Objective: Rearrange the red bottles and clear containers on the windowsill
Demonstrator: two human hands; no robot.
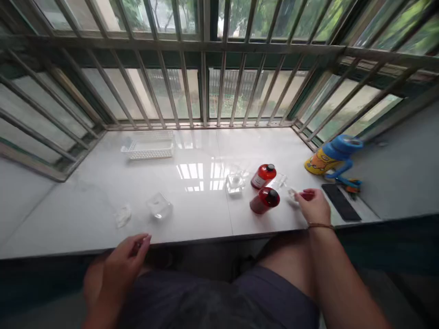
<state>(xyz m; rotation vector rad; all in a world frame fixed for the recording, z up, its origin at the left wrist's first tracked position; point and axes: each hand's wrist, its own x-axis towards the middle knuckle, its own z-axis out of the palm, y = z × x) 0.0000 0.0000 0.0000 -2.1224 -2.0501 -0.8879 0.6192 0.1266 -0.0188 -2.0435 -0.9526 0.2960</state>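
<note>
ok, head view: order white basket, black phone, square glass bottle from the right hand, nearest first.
From the right hand:
1. black phone, just to its right
2. square glass bottle, left, past the red bottles
3. white basket, far left, at the back

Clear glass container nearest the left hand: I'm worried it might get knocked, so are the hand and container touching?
Apart. The head view shows white tabletop between the left hand, at the front edge, and the clear glass container.

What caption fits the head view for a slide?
Right hand at a small, blurred pale item beside two red bottles; left hand near the front edge of the white tabletop.
</note>
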